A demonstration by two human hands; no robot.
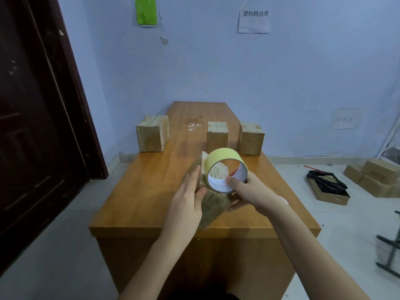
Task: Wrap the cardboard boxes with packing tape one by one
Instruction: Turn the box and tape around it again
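My left hand (187,199) steadies the tilted brown cardboard box (213,205), right hand (244,190) grips the yellow tape roll (224,169) beside it; box may slip.

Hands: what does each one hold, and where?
Right hand grips the tape roll at its rim; left hand presses flat against the box's left side.

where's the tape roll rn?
Head view, centre: the tape roll is in the right hand, against the box the left hand steadies above the table's near half.
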